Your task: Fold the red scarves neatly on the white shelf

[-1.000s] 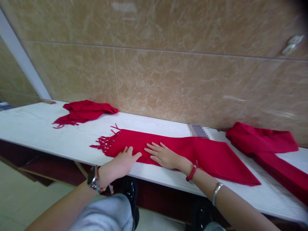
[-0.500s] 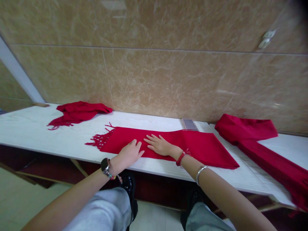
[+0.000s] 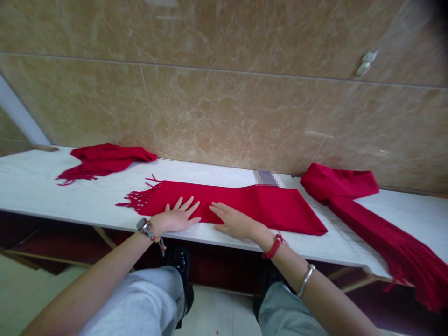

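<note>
A red scarf (image 3: 276, 207) lies folded into a long flat strip on the white bench top, its knotted fringe pointing left. My left hand (image 3: 178, 216) rests palm down on the scarf near the fringed end, fingers spread, with a watch and beaded bracelet at the wrist. Just to the right, my right hand (image 3: 234, 219) lies over the scarf's front edge with its fingers stretched out. A red cord and a silver bangle are on that arm. Neither hand grips the cloth.
A crumpled red scarf (image 3: 105, 161) lies at the back left. Another red scarf (image 3: 339, 184) is loosely bent at the right, its fringe hanging over the front edge of the white bench (image 3: 31, 186). A blurred-out flat item (image 3: 266, 178) touches the folded scarf's back edge. Behind stands a tiled wall (image 3: 227, 116).
My left hand has opened from a curled shape into spread fingers and shifted left. My right hand has slid toward the scarf's front edge. The camera view has shifted slightly.
</note>
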